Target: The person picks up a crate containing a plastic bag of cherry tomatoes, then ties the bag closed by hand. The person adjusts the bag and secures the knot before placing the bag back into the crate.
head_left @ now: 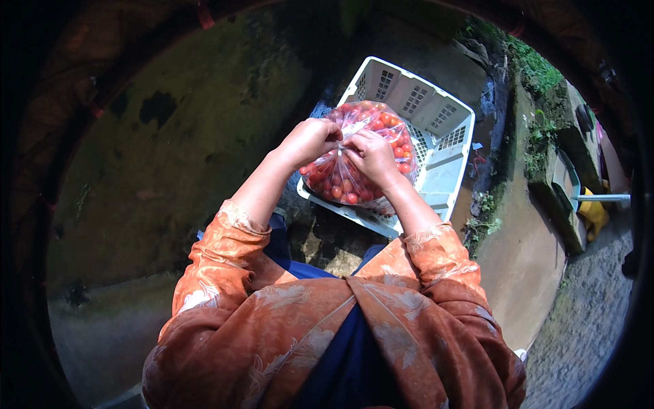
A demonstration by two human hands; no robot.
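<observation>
A clear plastic bag full of small red cherry tomatoes sits in the near left part of a white plastic crate. My left hand pinches the gathered neck of the bag from the left. From the right, my right hand closes on the same gathered plastic, its fingertips close to those of the left. Pleats in the film spread from between my fingers down over the tomatoes. The fingertips themselves are partly hidden in the bunched plastic.
The crate has slotted walls and stands tilted on a dark, stained concrete floor. Along the right runs a concrete edge with green weeds. Farther right lie a yellow object and a pale handle.
</observation>
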